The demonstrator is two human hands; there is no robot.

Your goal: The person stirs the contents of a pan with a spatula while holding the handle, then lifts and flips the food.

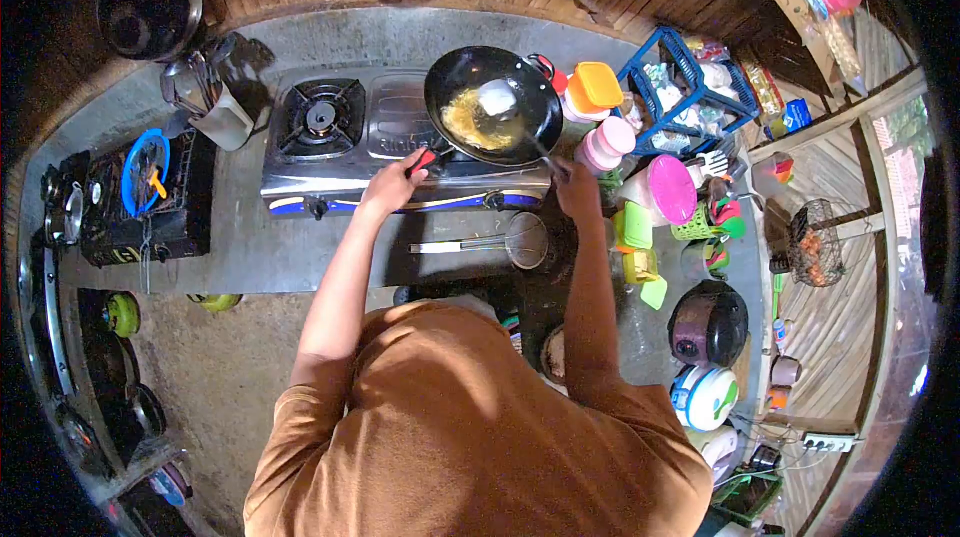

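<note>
A black wok (pixel 540 107) sits over the right burner of a steel two-burner gas stove (pixel 400 177). My left hand (pixel 392 185) is closed around the wok's red and black handle (pixel 421 163) at its near side. In my right hand (pixel 578 189) is the handle of a metal spatula (pixel 497 98), whose shiny blade reaches inside the wok. Yellowish food (pixel 464 123), perhaps egg, lies in the wok's left part, close to the blade. On the counter between my forearms rests a round strainer (pixel 526 240) with a long handle.
The left burner (pixel 320 118) has nothing on it. Pink-lidded jars (pixel 606 144), an orange-lidded container (pixel 596 87) and a blue basket (pixel 690 87) crowd the right side. A utensil holder (pixel 224 122) stands left, near a second black stove (pixel 180 199). A rice cooker (pixel 709 325) sits nearer on the right.
</note>
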